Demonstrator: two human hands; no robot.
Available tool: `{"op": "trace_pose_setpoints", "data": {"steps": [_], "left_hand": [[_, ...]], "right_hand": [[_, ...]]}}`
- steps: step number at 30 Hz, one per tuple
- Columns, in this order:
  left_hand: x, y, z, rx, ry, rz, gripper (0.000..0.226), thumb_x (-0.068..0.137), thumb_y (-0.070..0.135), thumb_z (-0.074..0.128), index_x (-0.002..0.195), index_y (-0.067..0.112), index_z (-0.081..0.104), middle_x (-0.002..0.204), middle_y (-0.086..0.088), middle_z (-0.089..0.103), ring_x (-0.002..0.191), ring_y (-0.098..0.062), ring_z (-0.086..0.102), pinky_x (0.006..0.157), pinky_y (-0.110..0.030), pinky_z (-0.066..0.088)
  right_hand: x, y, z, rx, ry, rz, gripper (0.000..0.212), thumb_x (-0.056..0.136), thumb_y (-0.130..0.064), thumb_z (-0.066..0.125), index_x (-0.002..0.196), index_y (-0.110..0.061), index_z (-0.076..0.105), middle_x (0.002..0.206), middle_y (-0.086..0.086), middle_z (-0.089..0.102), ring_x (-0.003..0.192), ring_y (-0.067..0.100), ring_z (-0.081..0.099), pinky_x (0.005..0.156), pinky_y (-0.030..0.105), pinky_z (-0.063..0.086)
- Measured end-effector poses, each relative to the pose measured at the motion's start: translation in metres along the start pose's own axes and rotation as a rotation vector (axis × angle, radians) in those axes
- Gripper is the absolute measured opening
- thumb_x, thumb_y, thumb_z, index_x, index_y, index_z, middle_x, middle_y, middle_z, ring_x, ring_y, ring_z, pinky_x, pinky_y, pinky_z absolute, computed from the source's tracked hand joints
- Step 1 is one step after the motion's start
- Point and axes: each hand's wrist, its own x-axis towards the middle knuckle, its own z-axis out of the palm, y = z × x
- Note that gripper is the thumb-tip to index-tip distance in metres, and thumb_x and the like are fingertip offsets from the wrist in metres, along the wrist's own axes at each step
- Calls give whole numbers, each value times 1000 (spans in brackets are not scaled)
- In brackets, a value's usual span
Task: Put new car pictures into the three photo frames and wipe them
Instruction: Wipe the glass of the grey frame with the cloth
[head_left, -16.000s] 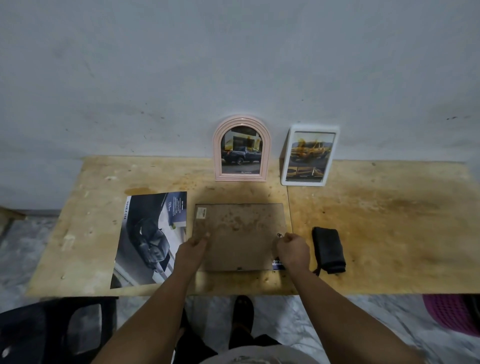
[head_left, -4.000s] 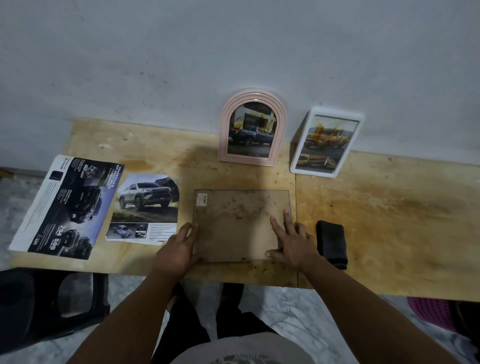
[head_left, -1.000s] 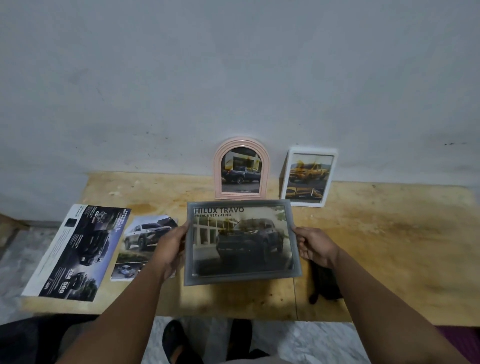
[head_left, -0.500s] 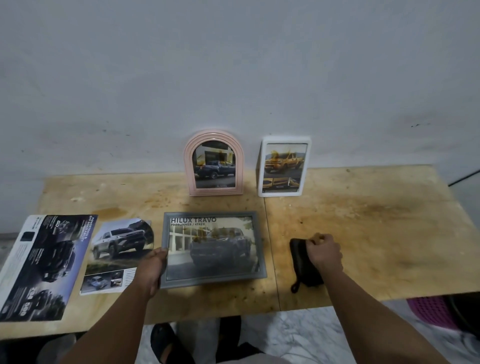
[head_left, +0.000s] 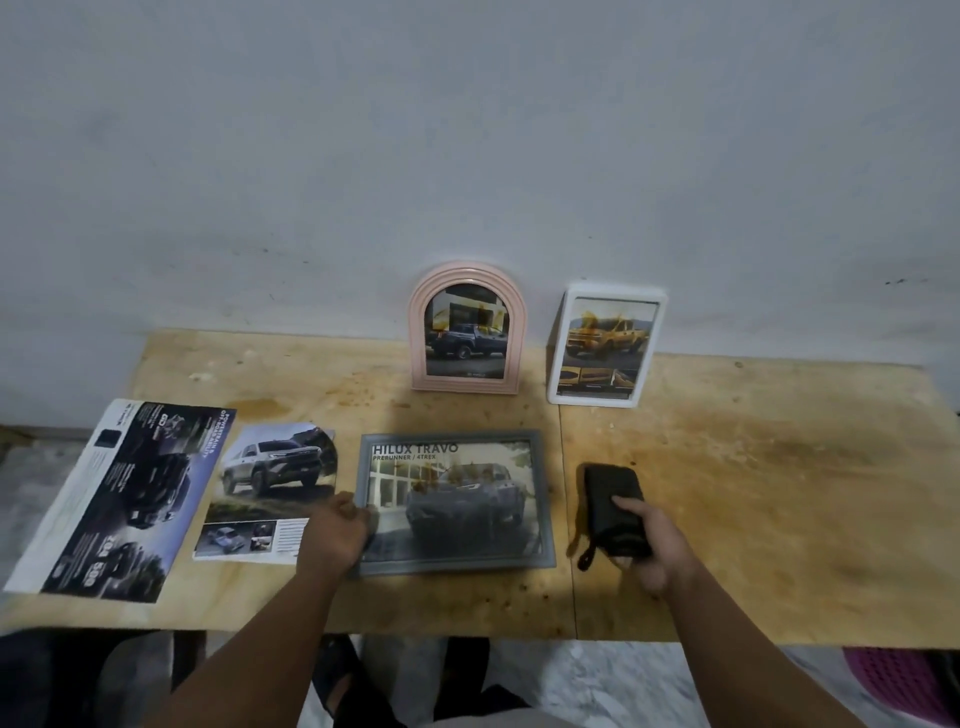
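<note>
A stained plywood tabletop (head_left: 753, 467) with a seam down its middle stands against a plain grey wall (head_left: 467, 156). Taking the grey frame (head_left: 452, 501) as the landmark: it is rectangular, lies flat and face up near the front edge, and holds a picture of a dark pickup headed "HILUX TRAVO" over "PRERUNNER / 4TREX". There are three frames in all. Behind the grey frame, an arched, ridged pink frame (head_left: 467, 327) stands against the wall with a dark blue pickup in it; behind and to the right stands a white rectangular frame (head_left: 605, 345) with a yellow pickup. To the left of the grey frame lie two loose sheets: the farther, larger one is a dark brochure (head_left: 119, 499) with the readable word "POWERTRAIN", and the nearer is a cut page (head_left: 270, 491) showing a silver SUV. The left hand (head_left: 337, 532) grips the grey frame's left edge, fingers curled over it. To the frame's right, the right hand (head_left: 652, 545) grips a folded black cloth (head_left: 610, 501) with a small loop.
</note>
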Motion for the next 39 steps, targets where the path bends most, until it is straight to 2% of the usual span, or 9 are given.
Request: {"op": "trace_pose_setpoints", "data": {"steps": [6, 10, 13, 15, 18, 22, 27, 34, 39], "left_hand": [[-11, -18, -1, 426, 63, 280, 51, 97, 40, 62, 145, 23, 52, 144, -11, 54, 128, -38, 51, 103, -50, 48], [-10, -45, -2, 666, 64, 464, 67, 91, 56, 42, 148, 22, 47, 149, -10, 50, 136, -38, 43, 102, -52, 47], [-9, -54, -5, 720, 39, 473, 75, 90, 61, 41, 157, 27, 35, 163, -6, 36, 153, -35, 22, 113, -57, 35], [-5, -58, -8, 727, 30, 493, 81, 89, 68, 36, 160, 28, 28, 167, -4, 29, 156, -32, 15, 117, -55, 29], [4, -58, -14, 767, 35, 548, 90, 89, 79, 28, 162, 26, 23, 169, -5, 23, 158, -30, 11, 122, -54, 23], [19, -63, -17, 878, 20, 665, 106, 85, 92, 28, 164, 23, 14, 172, -8, 13, 159, -31, 0, 127, -57, 9], [35, -80, -9, 913, 8, 742, 121, 77, 97, 27, 165, 16, 9, 172, -10, 13, 159, -32, 0, 124, -63, 12], [44, -94, -1, 854, 121, 846, 126, 73, 101, 31, 161, 9, 27, 168, -13, 25, 157, -36, 16, 121, -65, 20], [46, -102, 1, 776, 137, 864, 131, 68, 104, 34, 159, 9, 33, 167, -11, 30, 158, -33, 18, 122, -64, 17]], "right_hand": [[1, 16, 51, 156, -278, 166, 39, 97, -12, 52, 134, 1, 56, 134, 30, 60, 123, 48, 57, 104, 67, 44], [5, 34, 91, 65, -328, 183, 64, 81, -7, 61, 143, 4, 47, 114, 26, 67, 97, 33, 63, 75, 32, 51], [9, 38, 131, -27, -330, 147, 48, 89, -9, 58, 136, 1, 53, 106, 24, 68, 87, 30, 65, 72, 35, 52], [19, 32, 163, -118, -314, 71, 38, 97, -25, 62, 128, -3, 61, 111, 24, 71, 92, 32, 69, 80, 42, 56], [37, 24, 214, -548, -189, -173, 61, 89, -60, 67, 124, -10, 69, 117, 17, 73, 103, 33, 69, 94, 44, 56], [57, 37, 255, -1242, -219, -886, 38, 104, -44, 52, 120, -16, 72, 102, 9, 62, 90, 27, 62, 72, 30, 41], [82, 90, 267, -1846, -296, -1042, 46, 106, -44, 45, 144, -19, 56, 138, 12, 48, 113, 33, 59, 88, 39, 50], [93, 133, 254, -1796, -221, -1335, 38, 100, -40, 54, 121, -14, 71, 119, 16, 59, 72, 37, 67, 54, 36, 50], [59, 157, 232, -1867, -357, -1213, 51, 100, -51, 37, 135, -25, 63, 126, 7, 53, 90, 32, 65, 68, 39, 53]]}}
